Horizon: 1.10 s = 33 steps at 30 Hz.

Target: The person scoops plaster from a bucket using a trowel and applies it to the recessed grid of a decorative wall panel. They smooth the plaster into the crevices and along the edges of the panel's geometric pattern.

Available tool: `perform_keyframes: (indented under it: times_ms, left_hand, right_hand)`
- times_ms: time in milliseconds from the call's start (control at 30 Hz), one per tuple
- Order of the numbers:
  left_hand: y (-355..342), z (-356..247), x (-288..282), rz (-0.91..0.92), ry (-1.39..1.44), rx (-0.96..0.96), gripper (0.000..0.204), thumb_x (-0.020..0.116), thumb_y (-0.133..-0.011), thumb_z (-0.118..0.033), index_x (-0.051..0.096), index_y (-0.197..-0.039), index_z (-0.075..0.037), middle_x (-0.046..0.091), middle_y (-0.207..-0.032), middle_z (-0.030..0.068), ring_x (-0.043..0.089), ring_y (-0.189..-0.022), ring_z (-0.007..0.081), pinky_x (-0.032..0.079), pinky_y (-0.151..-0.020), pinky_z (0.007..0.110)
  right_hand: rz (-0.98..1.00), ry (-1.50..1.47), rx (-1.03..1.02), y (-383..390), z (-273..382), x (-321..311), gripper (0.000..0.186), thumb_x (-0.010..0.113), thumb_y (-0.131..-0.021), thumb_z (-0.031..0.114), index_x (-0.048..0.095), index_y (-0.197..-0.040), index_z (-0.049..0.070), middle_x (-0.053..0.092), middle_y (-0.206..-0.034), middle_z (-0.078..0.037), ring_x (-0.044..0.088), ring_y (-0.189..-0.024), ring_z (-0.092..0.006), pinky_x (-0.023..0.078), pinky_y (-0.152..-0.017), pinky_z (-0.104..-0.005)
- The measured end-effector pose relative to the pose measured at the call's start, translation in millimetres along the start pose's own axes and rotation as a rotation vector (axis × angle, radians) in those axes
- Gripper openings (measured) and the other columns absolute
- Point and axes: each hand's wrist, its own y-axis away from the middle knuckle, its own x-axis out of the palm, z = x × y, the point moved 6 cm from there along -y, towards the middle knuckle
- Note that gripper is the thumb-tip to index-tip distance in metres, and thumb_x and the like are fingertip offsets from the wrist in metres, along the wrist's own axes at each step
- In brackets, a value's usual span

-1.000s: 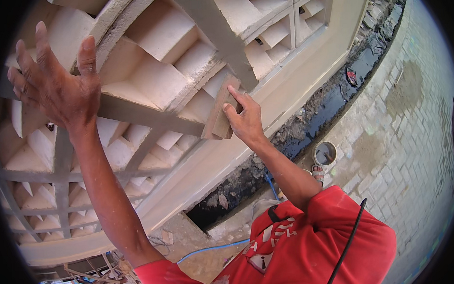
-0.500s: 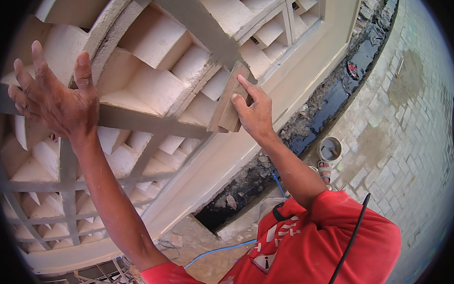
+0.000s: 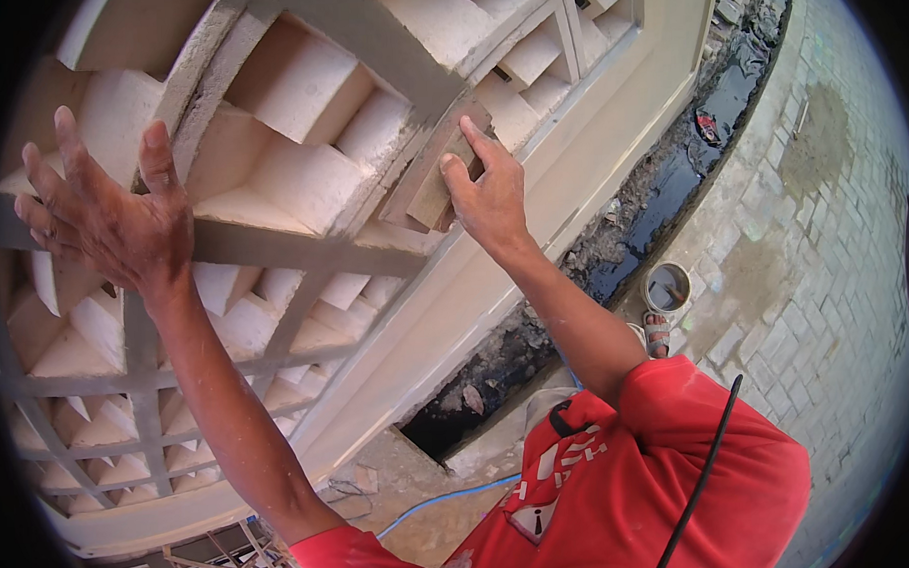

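A pale lattice wall of angled hollow blocks [image 3: 306, 174] fills the upper left, its ribs coated with grey mortar [image 3: 298, 246]. My right hand [image 3: 492, 198] is closed on the handle of a wooden float [image 3: 431, 192]. The float lies against a rib beside the wall's smooth border, its face hidden against the mortar. At the far left my left hand [image 3: 117, 221] has its fingers spread and holds nothing. It is in front of the lattice, and whether it touches a rib I cannot tell.
Below the wall runs a ditch with dark water [image 3: 633, 248] and rubble. A bucket [image 3: 686, 294] with grey contents stands on the paving [image 3: 766, 318] near a sandalled foot [image 3: 656, 333]. A blue hose [image 3: 447, 496] lies on the ground, and loose timber [image 3: 224, 564] at the lower left.
My right hand and the float have shifted slightly left and up along the rib. My left hand stays spread, almost in the same place. The whole view has shifted a little.
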Motion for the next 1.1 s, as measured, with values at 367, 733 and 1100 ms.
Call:
perform_keyframes:
  times_ms: [367,733,1100]
  left_hand:
    - [0,-1,0,0.013,-0.018,-0.008,0.073,0.043,-0.083,-0.072,0.039,-0.141,-0.027,0.032,-0.145,0.0136,0.02,-0.135,0.0461,0.017,-0.109,0.057]
    - [1,-1,0,0.008,-0.002,-0.011,0.074,0.044,-0.083,-0.072,0.04,-0.141,-0.026,0.032,-0.146,0.0133,0.02,-0.135,0.0462,0.017,-0.108,0.057]
    - [0,-2,1,0.011,-0.006,-0.015,0.075,0.044,-0.082,-0.073,0.04,-0.141,-0.027,0.031,-0.146,0.0124,0.02,-0.135,0.0465,0.018,-0.108,0.059]
  right_hand:
    - [0.004,0.036,0.019,-2,3,-1,0.049,0.057,-0.083,0.019,0.054,-0.125,-0.006,0.055,-0.082,-0.018,0.055,-0.079,-0.0305,0.044,-0.077,-0.0394]
    - [0.097,0.09,0.126,5,-8,-8,0.05,0.057,-0.084,0.019,0.052,-0.127,-0.006,0.061,-0.097,-0.022,0.059,-0.09,-0.0305,0.046,-0.085,-0.0362]
    - [0.086,0.003,0.089,-7,-8,-5,0.051,0.057,-0.082,0.021,0.053,-0.125,-0.007,0.059,-0.088,-0.022,0.058,-0.086,-0.0333,0.045,-0.084,-0.0407]
